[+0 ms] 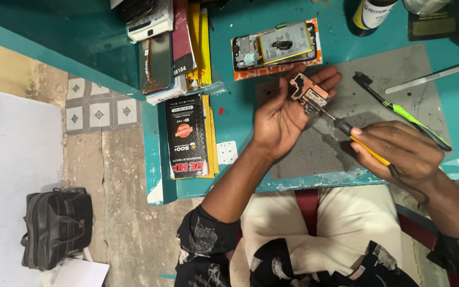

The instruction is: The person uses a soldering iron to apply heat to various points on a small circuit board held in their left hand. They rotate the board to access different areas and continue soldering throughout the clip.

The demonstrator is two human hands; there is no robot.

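Note:
My left hand (282, 114) is raised palm up over the grey work mat (378, 114) and holds a small copper-coloured circuit board (308, 93) between thumb and fingers. My right hand (399, 151) grips a yellow-handled screwdriver (354, 135) whose thin tip touches the lower edge of the board. An opened phone (274, 45) with its back off lies on an orange sheet just beyond my left hand.
A green and black toothbrush (399, 109) and a metal ruler-like strip (434, 77) lie on the mat. A dark bottle (370, 13) stands at the back. Flat boxes and phones (168, 48) are stacked left on the teal table (235, 106). A black bag (57, 226) sits on the floor.

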